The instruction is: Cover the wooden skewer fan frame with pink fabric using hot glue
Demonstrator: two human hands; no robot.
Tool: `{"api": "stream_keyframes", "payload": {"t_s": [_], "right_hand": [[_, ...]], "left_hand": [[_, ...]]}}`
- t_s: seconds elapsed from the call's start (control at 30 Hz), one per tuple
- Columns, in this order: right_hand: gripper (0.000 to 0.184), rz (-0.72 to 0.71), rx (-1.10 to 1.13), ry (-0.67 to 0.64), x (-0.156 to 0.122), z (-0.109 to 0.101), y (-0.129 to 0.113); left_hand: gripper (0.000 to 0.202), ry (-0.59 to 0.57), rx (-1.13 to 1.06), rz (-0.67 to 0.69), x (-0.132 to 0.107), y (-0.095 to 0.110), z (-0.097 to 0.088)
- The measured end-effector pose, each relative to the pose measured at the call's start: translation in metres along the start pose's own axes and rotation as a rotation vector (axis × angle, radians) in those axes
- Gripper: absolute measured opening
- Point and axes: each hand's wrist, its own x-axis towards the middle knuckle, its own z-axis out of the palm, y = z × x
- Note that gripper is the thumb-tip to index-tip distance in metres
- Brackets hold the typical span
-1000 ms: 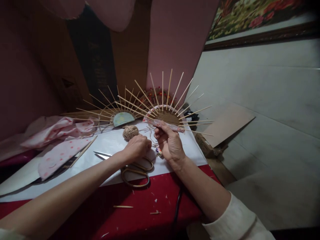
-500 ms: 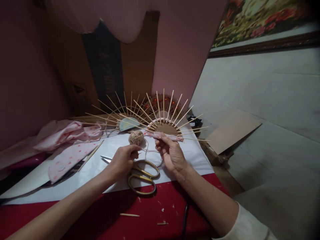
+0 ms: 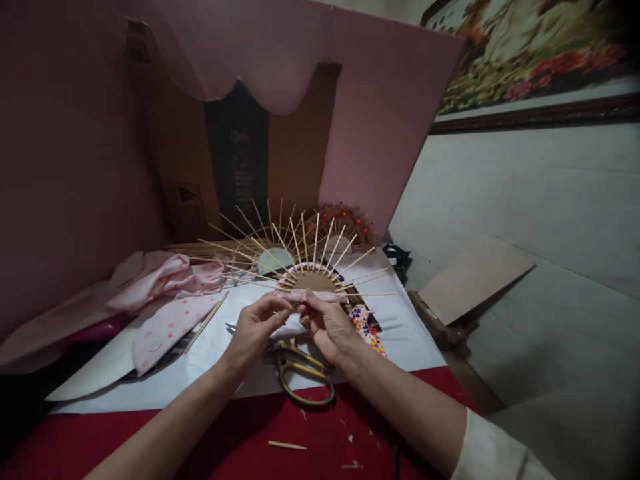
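Observation:
A half-round cardboard piece (image 3: 311,280) with thin wooden sticks fanning out from its curved rim is in front of me. Pink-and-white cloth covers its straight lower edge. My right hand (image 3: 327,327) grips that edge, thumb on the front. My left hand (image 3: 260,325) is closed in a pinch near the lower left corner; what its fingertips hold is too small to make out. Beneath my hands lie scissors (image 3: 306,381) with gold-coloured handles, the blades mostly covered by my left hand. The twine ball is out of sight now.
Behind stand a similar half-round with pale green cloth (image 3: 274,260) and a piece with red flowers (image 3: 345,217). Dotted pink cloth (image 3: 173,320) and loose sticks (image 3: 206,322) lie left. Flowered material (image 3: 367,327) is at right. A pointed stick (image 3: 287,445) rests on red cloth.
The view has shifted. My left hand has come up to the cloth-covered edge, close to my right hand. The fan piece sits lower and flowered material now shows beside it; the twine ball no longer shows.

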Motion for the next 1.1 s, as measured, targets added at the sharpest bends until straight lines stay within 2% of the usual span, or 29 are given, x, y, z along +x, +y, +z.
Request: {"api": "stream_keyframes", "payload": {"t_s": [0.23, 0.37, 0.5, 0.63, 0.8, 1.0, 1.1], "right_hand": [[0.018, 0.037, 0.006, -0.005, 0.0, 0.012, 0.01], [0.017, -0.011, 0.019, 0.013, 0.001, 0.015, 0.005], [0.018, -0.063, 0.018, 0.027, 0.001, 0.013, -0.002], [0.022, -0.096, -0.005, 0.009, -0.002, 0.01, -0.003], [0.026, -0.118, -0.028, -0.004, -0.007, 0.008, -0.001], [0.027, -0.112, -0.053, -0.016, -0.007, 0.009, 0.004], [0.027, -0.102, -0.062, -0.031, -0.007, 0.009, 0.011]], "left_hand": [[0.007, 0.12, -0.125, 0.029, -0.003, -0.002, 0.001], [0.014, 0.25, -0.096, 0.041, -0.005, 0.003, 0.0], [0.018, 0.346, -0.239, -0.019, -0.004, 0.008, -0.002], [0.025, 0.294, -0.415, -0.198, -0.002, 0.011, -0.004], [0.018, 0.235, -0.47, -0.317, -0.001, 0.011, -0.004], [0.024, 0.086, -0.44, -0.329, -0.003, 0.009, 0.0], [0.023, 0.067, -0.422, -0.32, -0.004, 0.004, 0.001]]}}
